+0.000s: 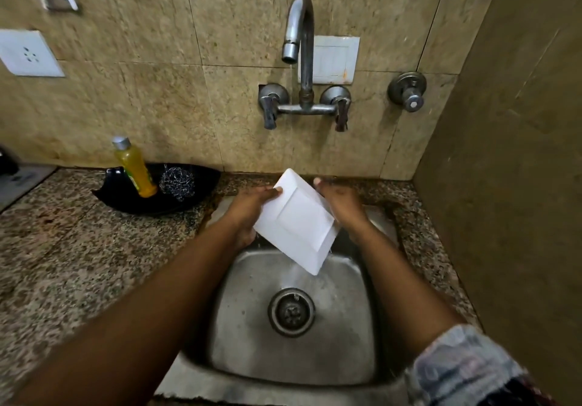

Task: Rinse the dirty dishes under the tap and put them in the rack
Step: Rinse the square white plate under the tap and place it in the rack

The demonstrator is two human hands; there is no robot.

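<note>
Head view shows one white square plate [296,220], two hands, one tap [299,37] with two lever handles, one steel sink [343,336], one black dish [163,198], one yellow bottle [134,166] and one steel scrubber [176,182]. The plate is plain white, with a raised square panel in its middle and a flat rim; it is tilted, one corner up toward the wall and the opposite corner down over the sink. The left hand [248,207] holds its left edge, fingers [271,193] curled over the rim. The right hand [340,204] is behind the right edge, fingers mostly hidden, so how they lie cannot be told. A thin stream falls from the tap's spout and water runs off the plate's low corner above the drain [291,311]. The bottle and scrubber lie in the black dish on the speckled table [63,248], left of the sink
</note>
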